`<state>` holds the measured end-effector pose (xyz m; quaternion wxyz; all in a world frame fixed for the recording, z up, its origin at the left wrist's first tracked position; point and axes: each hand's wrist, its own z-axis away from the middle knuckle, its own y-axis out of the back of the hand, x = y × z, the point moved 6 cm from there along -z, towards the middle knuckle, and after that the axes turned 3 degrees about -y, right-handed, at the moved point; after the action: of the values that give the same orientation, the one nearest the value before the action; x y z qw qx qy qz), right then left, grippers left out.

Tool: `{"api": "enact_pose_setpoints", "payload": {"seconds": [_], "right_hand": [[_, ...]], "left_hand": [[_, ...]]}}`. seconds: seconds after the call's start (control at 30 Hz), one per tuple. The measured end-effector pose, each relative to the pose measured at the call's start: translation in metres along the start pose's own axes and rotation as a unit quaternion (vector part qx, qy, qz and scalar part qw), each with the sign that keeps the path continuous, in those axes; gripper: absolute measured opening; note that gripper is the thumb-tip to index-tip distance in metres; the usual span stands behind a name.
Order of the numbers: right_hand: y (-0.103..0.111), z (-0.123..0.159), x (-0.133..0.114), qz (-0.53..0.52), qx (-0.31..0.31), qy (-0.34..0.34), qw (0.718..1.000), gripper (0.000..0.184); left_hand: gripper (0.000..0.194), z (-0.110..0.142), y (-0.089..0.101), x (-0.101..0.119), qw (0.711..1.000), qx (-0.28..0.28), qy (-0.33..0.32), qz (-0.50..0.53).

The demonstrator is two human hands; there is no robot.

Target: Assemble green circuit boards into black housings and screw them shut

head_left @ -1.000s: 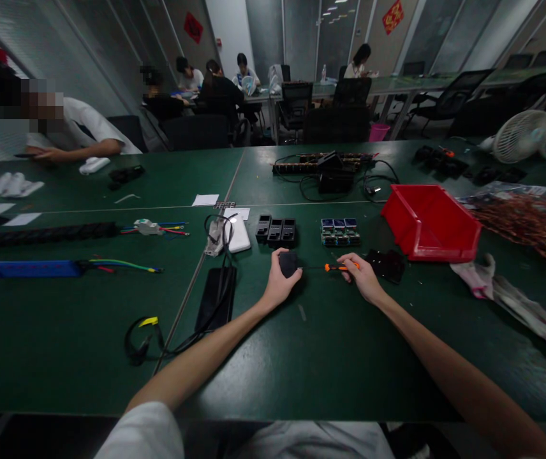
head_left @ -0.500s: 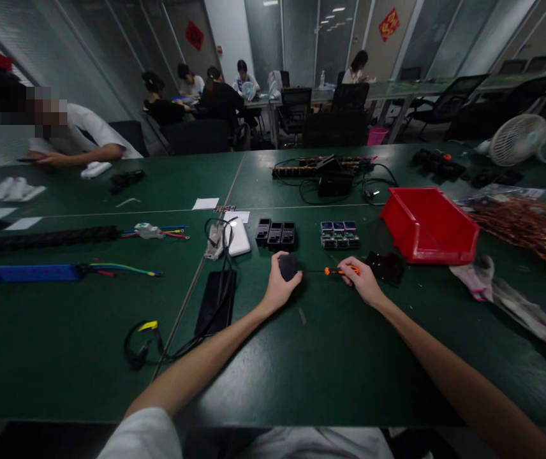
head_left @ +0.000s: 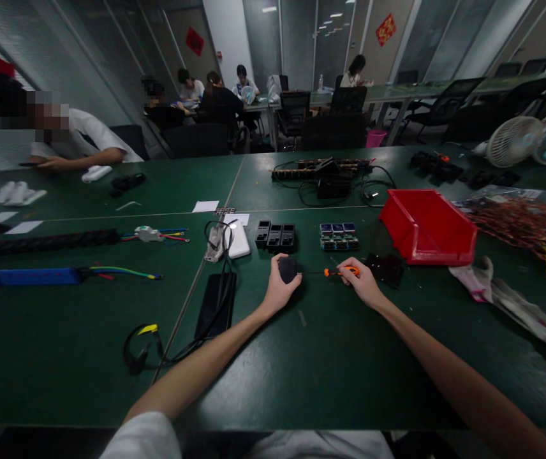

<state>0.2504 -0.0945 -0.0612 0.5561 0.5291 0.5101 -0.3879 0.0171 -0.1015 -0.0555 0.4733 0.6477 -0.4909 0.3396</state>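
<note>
My left hand [head_left: 280, 285] is wrapped round a small black plastic housing [head_left: 287, 269] just above the green table. Level with it on the right, my right hand [head_left: 359, 278] grips an orange-handled screwdriver [head_left: 334, 272]. The thin shaft points left at the housing; whether its tip touches is too fine to tell. Behind my left hand stand several black housings [head_left: 275, 236] in a group. Small circuit boards with screens [head_left: 339, 236] lie in rows beyond the screwdriver. Dark flat pieces [head_left: 386, 269] rest beside my right hand.
A red bin [head_left: 428, 252] stands at right, near bundled copper wires [head_left: 524, 223] and a cloth strip [head_left: 512, 306]. To the left are a white power bank [head_left: 238, 239], a black phone [head_left: 213, 309] with cables, and a blue bar [head_left: 24, 275]. Another person [head_left: 76, 137] sits at far left.
The view has shifted very slightly. Both hands keep their hold on the housing and the screwdriver, with no clear movement otherwise.
</note>
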Motion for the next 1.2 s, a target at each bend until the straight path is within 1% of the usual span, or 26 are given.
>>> {"api": "enact_pose_setpoints", "payload": {"seconds": [0.13,0.27,0.37,0.47,0.63,0.83,1.07,1.2], "right_hand": [[0.0014,0.0005,-0.0013,-0.006,0.002,0.005,1.0,0.02],[0.0015,0.0011,-0.0021,-0.016,-0.008,0.006,1.0,0.02],[0.0025,0.0007,0.0003,-0.023,0.0,0.01,1.0,0.02],[0.0026,0.0,0.0048,-0.055,0.008,0.009,0.998,0.021],[-0.0006,-0.0004,0.0064,-0.119,-0.008,-0.005,0.993,0.026],[-0.0017,0.0004,0.0062,-0.053,-0.012,-0.033,0.998,0.027],[-0.0002,0.002,0.0019,-0.019,0.003,-0.009,1.0,0.028],[-0.0001,0.0021,0.0006,-0.02,0.001,-0.003,1.0,0.029]], "left_hand": [[0.05,0.0001,-0.0005,-0.0002,1.0,0.002,0.002,0.001],[0.05,0.0002,-0.0002,0.0001,1.0,0.008,0.006,-0.003],[0.049,0.0002,-0.0001,0.0016,1.0,0.01,0.006,-0.005],[0.048,0.0004,-0.0002,0.0027,1.0,0.008,0.007,-0.003],[0.049,0.0006,-0.0002,0.0032,1.0,0.008,0.006,-0.002],[0.049,0.0009,0.0002,0.0024,1.0,0.011,0.016,0.004],[0.049,0.0007,0.0005,0.0053,1.0,0.009,0.004,0.002],[0.048,0.0008,0.0001,0.0054,1.0,0.01,0.005,0.0]]}}
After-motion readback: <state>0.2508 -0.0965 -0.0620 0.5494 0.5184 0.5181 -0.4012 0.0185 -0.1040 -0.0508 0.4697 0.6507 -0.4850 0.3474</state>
